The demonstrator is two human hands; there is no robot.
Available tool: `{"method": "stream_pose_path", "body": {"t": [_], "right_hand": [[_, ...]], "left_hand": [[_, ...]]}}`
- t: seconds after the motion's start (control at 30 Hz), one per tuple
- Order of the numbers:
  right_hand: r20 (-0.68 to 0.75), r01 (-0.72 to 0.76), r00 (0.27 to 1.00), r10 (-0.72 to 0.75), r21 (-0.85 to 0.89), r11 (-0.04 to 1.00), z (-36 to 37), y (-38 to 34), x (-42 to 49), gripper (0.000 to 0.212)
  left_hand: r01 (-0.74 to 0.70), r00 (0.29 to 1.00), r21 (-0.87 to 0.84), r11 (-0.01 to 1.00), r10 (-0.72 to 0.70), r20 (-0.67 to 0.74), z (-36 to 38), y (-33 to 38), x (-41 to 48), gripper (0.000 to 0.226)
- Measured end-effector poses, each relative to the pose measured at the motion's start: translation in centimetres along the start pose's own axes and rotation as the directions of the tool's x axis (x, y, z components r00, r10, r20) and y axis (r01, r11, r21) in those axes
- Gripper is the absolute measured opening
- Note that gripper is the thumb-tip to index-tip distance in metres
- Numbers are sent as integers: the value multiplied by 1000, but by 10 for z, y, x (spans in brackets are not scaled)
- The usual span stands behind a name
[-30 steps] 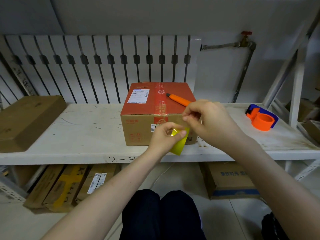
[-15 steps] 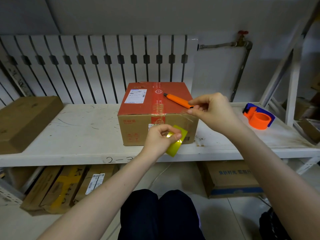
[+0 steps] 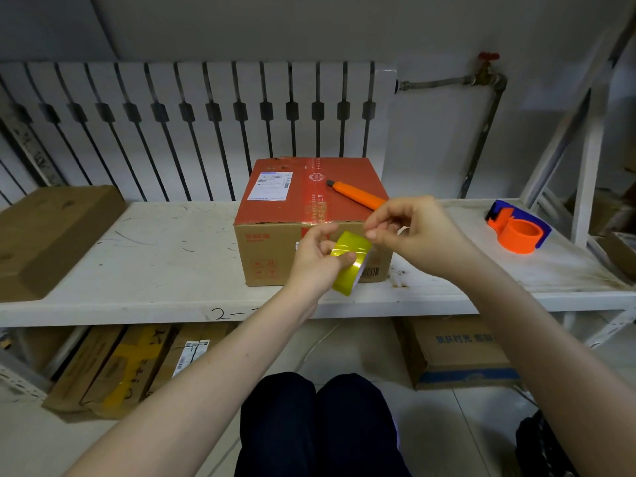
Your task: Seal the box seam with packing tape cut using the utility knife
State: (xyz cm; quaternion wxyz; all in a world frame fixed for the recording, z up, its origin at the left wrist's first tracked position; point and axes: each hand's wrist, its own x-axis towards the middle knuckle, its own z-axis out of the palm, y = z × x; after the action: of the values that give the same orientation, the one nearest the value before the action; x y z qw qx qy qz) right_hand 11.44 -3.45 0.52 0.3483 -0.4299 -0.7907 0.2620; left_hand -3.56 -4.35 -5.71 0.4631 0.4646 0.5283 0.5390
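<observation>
A cardboard box (image 3: 275, 249) with a red top and a red-printed taped seam stands on the white shelf (image 3: 155, 266). An orange utility knife (image 3: 358, 196) lies on the box top, near its right edge. In front of the box, my left hand (image 3: 315, 261) grips a yellow roll of packing tape (image 3: 351, 265). My right hand (image 3: 416, 232) is just right of the roll, with thumb and forefinger pinched at the roll's upper edge, where the tape end lies. The clear strip itself is hard to make out.
An orange and blue tape dispenser (image 3: 519, 232) sits on the shelf at the right, near a white frame post (image 3: 585, 173). A flat brown carton (image 3: 51, 235) lies at the left. A radiator (image 3: 206, 125) lines the wall behind. More cartons (image 3: 457, 352) rest under the shelf.
My right hand pulled away up and to the right from the roll, then came back down to its top edge. The left hand tilted the roll slightly.
</observation>
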Motion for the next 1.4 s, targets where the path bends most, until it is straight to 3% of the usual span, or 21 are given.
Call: {"method": "stream_pose_path", "body": {"t": [0.13, 0.3, 0.53, 1.0, 1.17, 1.3, 1.4], "right_hand": [[96, -19, 995, 19, 0, 1000, 8, -4, -6, 3], [73, -165, 985, 158, 102, 981, 7, 5, 3, 7], [58, -137, 989, 133, 74, 988, 4, 6, 11, 9], [-45, -35, 998, 34, -12, 999, 9, 20, 12, 8], [-170, -1, 985, -10, -63, 998, 14, 22, 8, 8], [-305, -70, 952, 24, -140, 988, 15, 29, 9, 27], [-375, -190, 924, 82, -262, 946, 10, 46, 15, 19]], "left_hand": [[-59, 998, -38, 998, 59, 3, 4, 3, -1, 54], [-239, 969, 46, 970, 235, 72, 4, 6, -6, 50], [-306, 948, 99, 947, 295, 118, 4, 4, -8, 62], [-308, 943, 39, 951, 300, 143, 0, 6, -13, 62], [-276, 949, -2, 961, 272, 160, 1, 9, -13, 63], [-204, 964, -29, 978, 206, 171, -1, 9, -11, 64], [-151, 972, -37, 988, 155, 176, -4, 7, -10, 64]]}}
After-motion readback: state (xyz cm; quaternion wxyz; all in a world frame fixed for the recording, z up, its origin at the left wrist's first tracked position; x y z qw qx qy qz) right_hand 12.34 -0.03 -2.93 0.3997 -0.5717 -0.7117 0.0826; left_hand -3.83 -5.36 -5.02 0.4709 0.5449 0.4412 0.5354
